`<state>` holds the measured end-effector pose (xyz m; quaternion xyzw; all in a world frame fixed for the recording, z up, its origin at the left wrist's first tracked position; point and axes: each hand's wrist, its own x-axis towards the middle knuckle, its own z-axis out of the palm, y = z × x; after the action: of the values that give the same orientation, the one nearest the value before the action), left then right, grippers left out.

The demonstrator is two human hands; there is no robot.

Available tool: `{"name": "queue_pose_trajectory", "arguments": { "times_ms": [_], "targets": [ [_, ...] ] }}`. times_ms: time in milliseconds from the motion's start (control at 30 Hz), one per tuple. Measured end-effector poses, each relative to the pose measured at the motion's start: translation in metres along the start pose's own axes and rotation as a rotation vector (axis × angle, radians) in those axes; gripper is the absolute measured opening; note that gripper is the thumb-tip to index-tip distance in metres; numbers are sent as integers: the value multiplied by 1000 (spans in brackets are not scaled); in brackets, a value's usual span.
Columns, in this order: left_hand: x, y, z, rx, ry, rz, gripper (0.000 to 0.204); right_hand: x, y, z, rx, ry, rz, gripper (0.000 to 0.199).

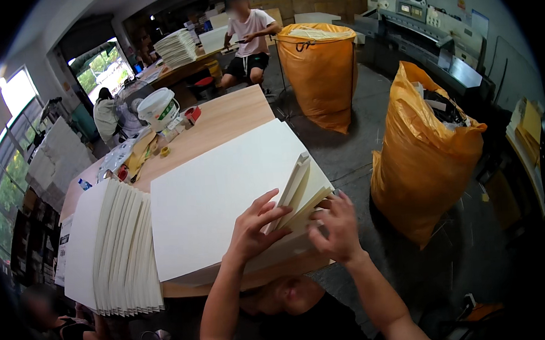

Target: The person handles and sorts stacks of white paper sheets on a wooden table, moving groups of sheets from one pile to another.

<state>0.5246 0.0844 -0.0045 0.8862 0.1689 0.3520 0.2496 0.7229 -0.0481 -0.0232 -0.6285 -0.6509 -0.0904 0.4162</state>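
A small folded piece of white card point(298, 193) with raised side flaps stands on the near right corner of a stack of large white sheets point(218, 172). My left hand point(256, 225) grips its left side, fingers over the flap and thumb at the near end. My right hand point(337, 228) is beside the piece's right end, fingers bent and apart, close to the cream-coloured flap; whether the fingertips touch it is hard to tell. Left of the stack, a fanned row of folded white card pieces point(121, 249) lies at the table's near left.
The wooden table point(233, 111) holds a white bucket point(158, 108), tape rolls and plastic bags. Two full orange sacks point(427, 157) stand on the floor to the right. A seated person point(253, 37) is at the back; another is at lower left. A large machine point(427, 26) stands far right.
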Motion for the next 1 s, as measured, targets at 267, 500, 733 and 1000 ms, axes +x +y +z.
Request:
{"name": "queue_pose_trajectory", "arguments": {
  "times_ms": [267,500,733,1000],
  "targets": [
    [-1,1,4,418,-154,255,71,-8,6,8,245,-434,113,39],
    [5,-16,15,391,-110,209,51,0,3,10,233,-283,75,37],
    [7,-7,16,316,-75,176,59,-11,48,-30,-44,-186,556,37],
    [4,-15,13,273,-105,154,54,27,18,-4,202,-90,473,40]
  ]
}}
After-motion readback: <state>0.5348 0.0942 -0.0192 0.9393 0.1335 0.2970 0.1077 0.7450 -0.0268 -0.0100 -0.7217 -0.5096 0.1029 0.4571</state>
